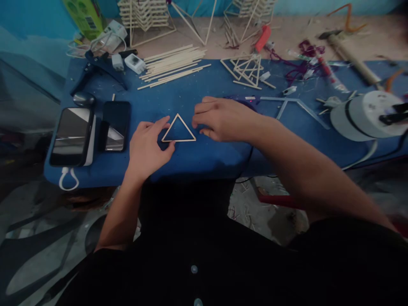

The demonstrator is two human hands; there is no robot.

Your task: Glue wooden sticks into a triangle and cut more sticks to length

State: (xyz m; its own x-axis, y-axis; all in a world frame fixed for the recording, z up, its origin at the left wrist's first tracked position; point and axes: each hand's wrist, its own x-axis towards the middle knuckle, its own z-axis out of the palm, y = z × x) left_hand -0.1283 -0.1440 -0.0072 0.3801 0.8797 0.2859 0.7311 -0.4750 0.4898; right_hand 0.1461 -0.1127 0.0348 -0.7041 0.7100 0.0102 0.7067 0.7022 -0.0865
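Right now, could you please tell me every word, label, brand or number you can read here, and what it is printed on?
None can be read.
Green box at the far left: a white barcode-like label, too blurred to read.
White round tape roll at the right: faint marks, too small to read.
Two dark phones beside the left hand: screens show only reflections.
Wooden stick triangle between both hands: no marking.

Two phones (pixel 91 134), loose sticks (pixel 174 63)
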